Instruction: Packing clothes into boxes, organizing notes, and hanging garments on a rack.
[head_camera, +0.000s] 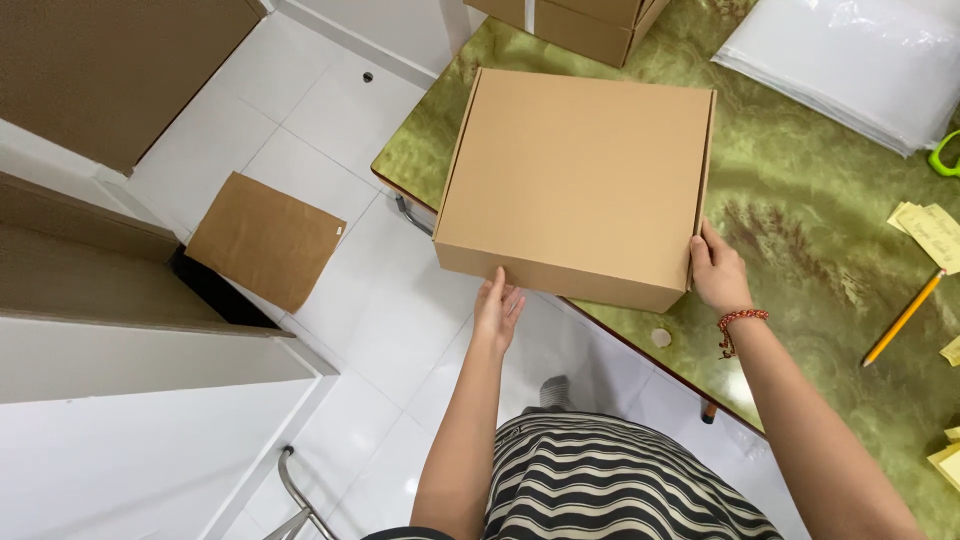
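A closed brown cardboard box (580, 170) lies on the green marbled table (800, 200), its near left part overhanging the table's edge. My left hand (497, 310) reaches up under the box's near side, fingers straight and touching its front wall. My right hand (718, 272) presses against the box's near right corner, with a red bead bracelet on its wrist. Both hands are in contact with the box; neither is wrapped around it.
More cardboard boxes (570, 20) stand at the table's far edge. White padded bags (860, 60) lie at the back right. A yellow pencil (903, 318) and yellow paper slips (930, 232) lie at the right. A flat cardboard piece (265, 240) rests on the white tiled floor.
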